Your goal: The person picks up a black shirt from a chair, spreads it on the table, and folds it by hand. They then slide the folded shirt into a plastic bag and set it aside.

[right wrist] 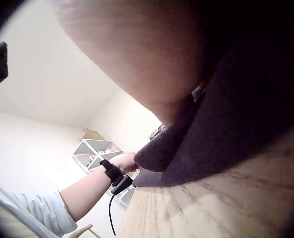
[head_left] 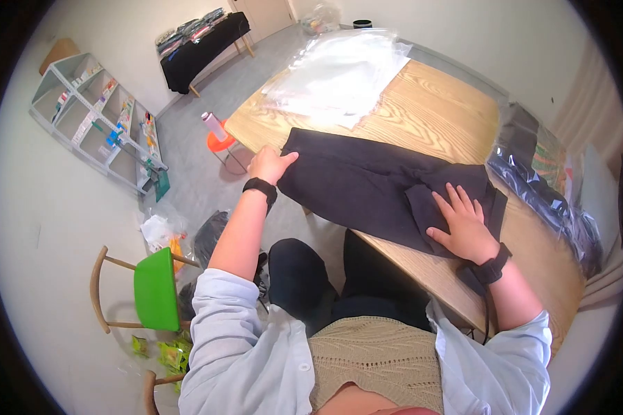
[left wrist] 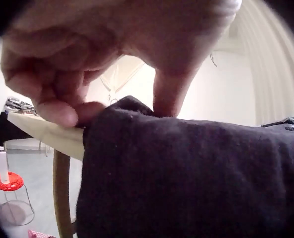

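A dark folded garment (head_left: 367, 183), with the look of trousers, lies across the wooden table (head_left: 450, 104) and hangs over its near-left edge. At its far-left end my left hand (head_left: 270, 166) pinches the cloth between thumb and fingers. The left wrist view shows the thumb on top of the dark cloth (left wrist: 196, 173) and the fingers at its side. My right hand (head_left: 467, 228) rests with fingers spread on the garment's right part, where a flap is folded over. In the right wrist view the cloth (right wrist: 226, 124) hides most of that hand's fingers.
A stack of clear plastic bags (head_left: 332, 76) lies on the table's far end. Dark plastic-wrapped clothing (head_left: 540, 180) is at the right edge. Left of the table stand an orange stool (head_left: 221, 143) with a bottle (head_left: 213, 124) and a green chair (head_left: 156, 289).
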Motion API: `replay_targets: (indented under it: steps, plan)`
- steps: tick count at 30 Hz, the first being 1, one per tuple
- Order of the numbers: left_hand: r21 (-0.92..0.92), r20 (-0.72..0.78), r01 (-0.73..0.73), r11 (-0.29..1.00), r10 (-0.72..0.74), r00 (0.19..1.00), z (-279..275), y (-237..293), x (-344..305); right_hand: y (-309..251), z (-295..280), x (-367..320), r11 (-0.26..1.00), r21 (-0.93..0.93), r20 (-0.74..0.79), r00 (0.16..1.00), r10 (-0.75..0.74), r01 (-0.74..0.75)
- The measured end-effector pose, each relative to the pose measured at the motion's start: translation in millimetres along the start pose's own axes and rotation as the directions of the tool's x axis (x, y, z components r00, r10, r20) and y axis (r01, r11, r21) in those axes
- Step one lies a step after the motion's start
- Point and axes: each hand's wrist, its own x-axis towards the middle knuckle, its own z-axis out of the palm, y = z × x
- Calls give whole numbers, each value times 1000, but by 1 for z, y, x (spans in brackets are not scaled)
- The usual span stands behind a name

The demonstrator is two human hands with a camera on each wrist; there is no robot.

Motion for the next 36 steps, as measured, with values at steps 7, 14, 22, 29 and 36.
replay_targets:
  steps: [7, 14, 22, 29, 36]
  plan:
    - [-464, 453, 219, 858, 17, 892, 11, -17, 36, 4, 6, -1, 1000, 8, -34, 999, -12, 12]
    - [-505, 574, 395, 767, -44, 818, 3, -3, 32, 5, 6, -1, 1000, 19, -33, 999, -7, 8]
    - [-766, 371, 249, 593, 92, 924, -17, 28, 4, 7, 8, -1, 999, 27, -38, 999, -15, 16]
    - [-727, 256, 98, 680, 136, 957, -40, 48, 0, 7, 8, -1, 999, 30, -40, 999, -22, 24]
    - [-796, 177, -32, 605, 283, 943, -64, 91, -23, 11, 3, -1, 980, 196, -29, 1000, -12, 17]
